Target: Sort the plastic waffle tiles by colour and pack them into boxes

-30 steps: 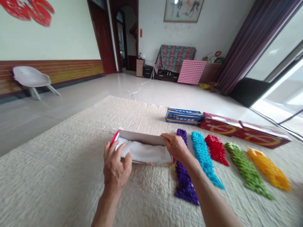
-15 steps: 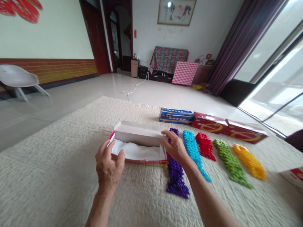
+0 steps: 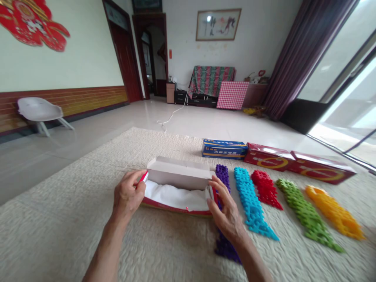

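A long red carton with a white inside lies open on the quilted mat, its lid flap raised at the back and white paper showing inside. My left hand pinches the carton's left end flap. My right hand grips the carton's right end, fingers curled on it. Just right of that hand lies a purple strip of plastic blocks, partly hidden under my wrist.
Cyan, red, green and orange block strips lie in a row to the right. A blue box and two red cartons sit behind them. A white chair stands far left.
My left hand has moved from the carton's front edge to its left end flap. My right hand has slid from the lid's back corner down to the right end.
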The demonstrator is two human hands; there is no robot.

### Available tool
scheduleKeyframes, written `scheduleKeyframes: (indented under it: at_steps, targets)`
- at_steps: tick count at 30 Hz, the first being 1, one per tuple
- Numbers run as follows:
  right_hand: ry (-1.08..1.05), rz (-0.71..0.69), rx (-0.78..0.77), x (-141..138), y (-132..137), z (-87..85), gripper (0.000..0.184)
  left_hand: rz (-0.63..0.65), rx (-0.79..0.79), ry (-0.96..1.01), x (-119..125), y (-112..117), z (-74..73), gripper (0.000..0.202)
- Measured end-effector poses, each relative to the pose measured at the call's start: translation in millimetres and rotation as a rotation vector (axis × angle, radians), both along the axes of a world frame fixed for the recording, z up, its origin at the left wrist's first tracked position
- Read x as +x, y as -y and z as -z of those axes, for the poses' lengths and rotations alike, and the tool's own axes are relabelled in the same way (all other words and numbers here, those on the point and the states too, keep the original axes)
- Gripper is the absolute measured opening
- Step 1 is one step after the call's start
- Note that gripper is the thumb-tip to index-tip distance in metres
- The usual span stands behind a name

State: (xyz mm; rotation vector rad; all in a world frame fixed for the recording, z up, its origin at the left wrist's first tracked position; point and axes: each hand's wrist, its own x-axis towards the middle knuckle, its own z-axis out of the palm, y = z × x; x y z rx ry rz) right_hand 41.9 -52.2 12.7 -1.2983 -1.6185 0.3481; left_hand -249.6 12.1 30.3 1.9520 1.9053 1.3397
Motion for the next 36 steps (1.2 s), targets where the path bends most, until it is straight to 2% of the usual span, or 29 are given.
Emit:
scheduleKeyframes:
  at_steps: [5, 7, 10, 14, 17, 21, 24, 27, 30, 33, 36]
  targets:
    - [-0.168, 0.101, 0.047, -12.5, -6.6, 14.9, 0.046, 0.048, -0.089, 0.112, -5.4, -33.9, 0.8, 0.03]
    - [-0.192, 0.137, 0.076, -15.2, -11.9, 18.5, 0.043, 0.062, -0.067, 0.169, -2.4, -47.1, 6.1, 0.027]
    - [-0.156, 0.193, 0.116, -16.2, -16.1, 21.8, 0.039, 0.153, -0.014, 0.349, 2.3, -61.5, 20.3, 0.021]
    - [-0.033, 0.213, 0.154, -16.4, -13.0, 22.4, 0.037, 0.243, -0.012, 0.717, 6.3, -67.7, 37.8, 0.022]
    - [0.02, 0.21, 0.149, -16.8, -10.4, 21.8, 0.038, 0.325, -0.075, 0.901, 9.0, -67.3, 40.6, 0.029]
    - [0.024, 0.216, 0.114, -16.4, -10.8, 23.7, 0.04, 0.418, -0.219, 1.058, 10.3, -67.3, 39.5, 0.047]
    - [0.016, 0.211, 0.104, -14.9, -12.7, 25.5, 0.042, 0.444, -0.263, 1.075, 8.2, -68.3, 40.5, 0.053]
    - [0.034, 0.194, 0.103, -12.5, -15.2, 26.9, 0.044, 0.399, -0.229, 0.93, 5.3, -68.9, 34.0, 0.052]
    - [0.085, 0.179, 0.097, -10.4, -17.2, 28.3, 0.047, 0.341, -0.016, 0.489, 8.0, -65.7, 13.1, 0.039]
    - [0.138, 0.18, 0.136, -9.4, -18.7, 29.3, 0.047, 0.391, 0.183, 0.055, 21.4, -58.8, -11.3, 0.036]
    - [0.169, 0.198, 0.176, -8.6, -19.9, 30.1, 0.047, 0.461, 0.177, -0.2, 38.6, -56.0, -22.6, 0.039]
